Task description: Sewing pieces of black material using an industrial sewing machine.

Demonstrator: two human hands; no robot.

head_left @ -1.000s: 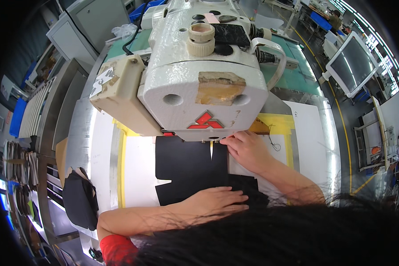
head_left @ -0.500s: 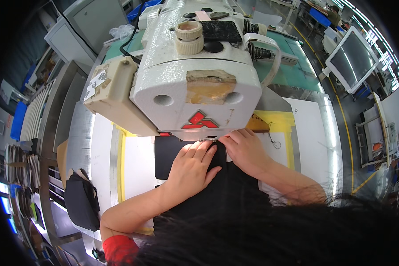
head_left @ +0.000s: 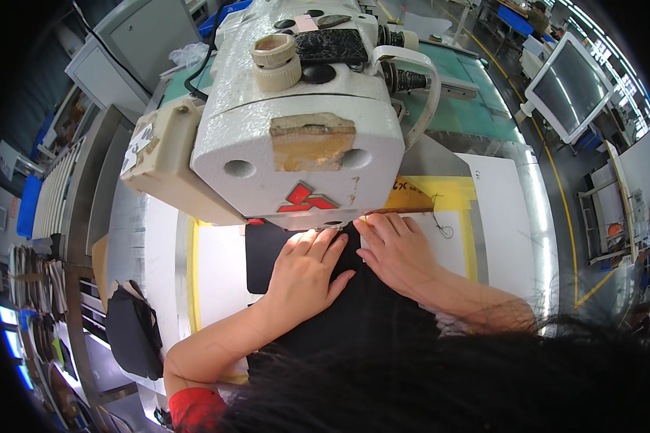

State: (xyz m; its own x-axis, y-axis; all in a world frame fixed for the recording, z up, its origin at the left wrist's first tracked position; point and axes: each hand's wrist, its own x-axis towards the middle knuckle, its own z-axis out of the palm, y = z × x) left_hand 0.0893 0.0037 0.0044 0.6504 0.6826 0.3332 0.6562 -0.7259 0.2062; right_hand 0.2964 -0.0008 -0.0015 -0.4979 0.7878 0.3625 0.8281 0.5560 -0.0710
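Your left hand [head_left: 303,273] comes in from the lower left and lies palm down on the black fabric [head_left: 261,261] beneath the machine head [head_left: 296,148], fingers close together, thumb spread wide. Your right hand [head_left: 399,252] angles in opposite, fingers bent at the fabric's right edge; I cannot tell whether they pinch it.

On the bench [head_left: 132,216], the cloth [head_left: 339,310] lies just before the sewing machine [head_left: 303,144]; a bundle [head_left: 132,333] is to the machine's left front. A monitor [head_left: 570,86] stands to the machine's right, a cabinet [head_left: 148,45] behind and left.
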